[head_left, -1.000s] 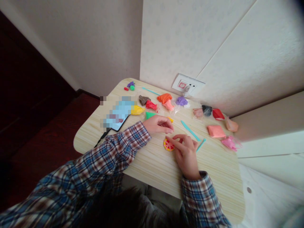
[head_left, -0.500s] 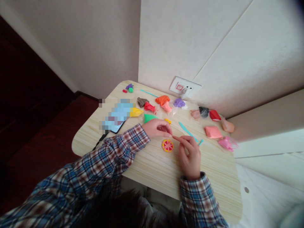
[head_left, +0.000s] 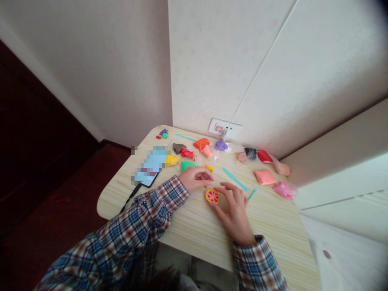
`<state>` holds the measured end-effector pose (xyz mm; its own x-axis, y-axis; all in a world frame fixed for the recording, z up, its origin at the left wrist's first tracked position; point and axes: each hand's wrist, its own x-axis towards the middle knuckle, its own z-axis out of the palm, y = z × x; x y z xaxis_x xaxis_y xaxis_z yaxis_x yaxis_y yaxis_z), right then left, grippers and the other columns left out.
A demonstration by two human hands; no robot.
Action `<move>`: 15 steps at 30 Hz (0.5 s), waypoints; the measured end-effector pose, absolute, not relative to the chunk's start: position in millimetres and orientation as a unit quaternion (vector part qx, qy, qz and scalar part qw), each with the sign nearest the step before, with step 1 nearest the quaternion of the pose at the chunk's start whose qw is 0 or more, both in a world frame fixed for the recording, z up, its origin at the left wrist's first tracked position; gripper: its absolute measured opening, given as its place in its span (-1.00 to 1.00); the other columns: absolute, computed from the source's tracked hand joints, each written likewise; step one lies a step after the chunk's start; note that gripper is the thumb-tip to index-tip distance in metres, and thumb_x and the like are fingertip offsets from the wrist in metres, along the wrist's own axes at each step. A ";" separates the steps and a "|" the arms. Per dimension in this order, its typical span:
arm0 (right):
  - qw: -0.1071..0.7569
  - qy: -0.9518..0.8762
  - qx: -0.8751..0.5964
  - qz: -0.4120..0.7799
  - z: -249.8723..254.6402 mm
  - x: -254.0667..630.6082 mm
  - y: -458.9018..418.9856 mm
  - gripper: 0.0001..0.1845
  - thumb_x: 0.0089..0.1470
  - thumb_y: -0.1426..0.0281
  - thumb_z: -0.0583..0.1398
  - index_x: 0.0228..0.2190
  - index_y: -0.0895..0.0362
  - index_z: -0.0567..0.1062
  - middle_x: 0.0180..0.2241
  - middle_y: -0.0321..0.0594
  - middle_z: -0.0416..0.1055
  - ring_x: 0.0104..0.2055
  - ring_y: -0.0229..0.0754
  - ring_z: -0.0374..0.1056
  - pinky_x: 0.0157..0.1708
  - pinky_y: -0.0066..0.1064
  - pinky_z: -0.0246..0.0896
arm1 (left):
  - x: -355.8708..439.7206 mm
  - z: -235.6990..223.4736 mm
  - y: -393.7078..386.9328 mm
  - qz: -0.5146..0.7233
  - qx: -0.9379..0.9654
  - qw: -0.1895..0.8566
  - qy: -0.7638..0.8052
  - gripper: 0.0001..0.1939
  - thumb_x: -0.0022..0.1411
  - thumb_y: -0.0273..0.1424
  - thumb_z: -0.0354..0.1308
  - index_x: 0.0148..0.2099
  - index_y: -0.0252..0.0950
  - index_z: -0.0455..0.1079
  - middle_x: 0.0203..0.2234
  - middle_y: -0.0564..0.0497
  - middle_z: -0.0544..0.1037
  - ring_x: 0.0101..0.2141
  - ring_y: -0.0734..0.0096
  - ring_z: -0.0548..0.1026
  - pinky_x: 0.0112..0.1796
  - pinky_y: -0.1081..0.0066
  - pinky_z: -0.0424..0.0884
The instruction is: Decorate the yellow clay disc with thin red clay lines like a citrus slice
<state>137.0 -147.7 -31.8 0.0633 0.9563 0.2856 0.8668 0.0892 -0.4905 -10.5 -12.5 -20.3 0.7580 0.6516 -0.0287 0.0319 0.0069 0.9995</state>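
1. At the left of the pale wood-grain bench point(head_left: 178, 222), a flat phone point(head_left: 148, 167) with a blurred-out blue display has a dark cable at its near end.
2. Beyond it sit a knobbly purple cluster point(head_left: 163, 132), a rounded green piece point(head_left: 165, 136) and small, round red pieces point(head_left: 158, 137), all apparently modelling clay.
3. Next come film-wrapped, soft-looking lumps: a smooth yellow packet point(head_left: 171, 160), a crumpled grey-brown packet point(head_left: 178, 148) and a wedge-like green packet point(head_left: 188, 165) just beyond the left hand point(head_left: 195, 178).
4. That hand is narrow, fingers curled towards the thumb; whether a scrap is pinched there, I cannot tell.
5. The round, flat disc with a yellow rim and red-and-pink wedges point(head_left: 212, 196) lies on the bench between the hands. The step in hand seems to be adjusting or steadying this disc; the next move calls for light, even pressure at the rim, as soft clay would dent.
6. The right hand point(head_left: 235, 210) has thumb and index finger spread to about the disc's width, tips at its rim; whether they grip it, I cannot tell.
7. Beyond that hand lie a slim turquoise blade-shaped tool point(head_left: 235, 178) and a short turquoise rod point(head_left: 252, 194); farther right, a pillow-shaped salmon packet point(head_left: 265, 177) and a crinkled bright-pink packet point(head_left: 283, 189).
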 end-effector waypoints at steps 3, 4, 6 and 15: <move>0.345 -0.662 -0.663 0.052 -26.0 140.4 -144.5 -0.66 0.06 0.21 0.16 -0.10 0.00 0.37 -0.02 -0.14 0.26 0.02 0.00 0.18 -0.04 -0.08 0.01 | -11.2 -18.3 -11.5 0.245 0.634 0.683 0.267 -0.70 -0.05 -0.30 0.32 -0.34 -0.42 0.38 -0.55 0.09 0.45 -0.54 0.59 0.45 -0.46 0.55 0.37; 0.363 -0.656 -0.661 0.038 -23.2 141.6 -142.8 -0.66 0.06 0.21 0.16 -0.10 0.00 0.37 -0.03 -0.13 0.27 0.02 -0.01 0.18 -0.04 -0.09 0.01 | -11.4 -18.0 -10.7 0.245 0.627 0.687 0.274 -0.65 -0.06 -0.25 0.32 -0.33 -0.42 0.37 -0.56 0.09 0.45 -0.56 0.59 0.45 -0.49 0.55 0.37; 0.388 -0.647 -0.656 0.008 -16.7 144.0 -138.7 -0.65 0.07 0.20 0.15 -0.09 0.00 0.36 -0.04 -0.13 0.27 0.01 -0.01 0.19 -0.05 -0.09 0.01 | -12.0 -17.7 -8.9 0.247 0.618 0.692 0.280 -0.57 -0.07 -0.14 0.30 -0.32 -0.42 0.36 -0.58 0.09 0.45 -0.59 0.59 0.44 -0.53 0.56 0.36; 0.319 -0.708 -0.630 -0.016 -15.5 155.4 -132.6 -0.64 0.03 0.14 0.17 -0.12 -0.04 0.41 0.01 -0.14 0.26 0.00 0.03 0.18 -0.08 -0.09 -0.03 | -16.7 -19.5 -5.1 0.274 0.643 0.652 0.295 -0.54 0.03 -0.04 0.19 -0.35 -0.40 0.35 -0.65 0.11 0.39 -0.66 0.61 0.35 -0.61 0.56 0.30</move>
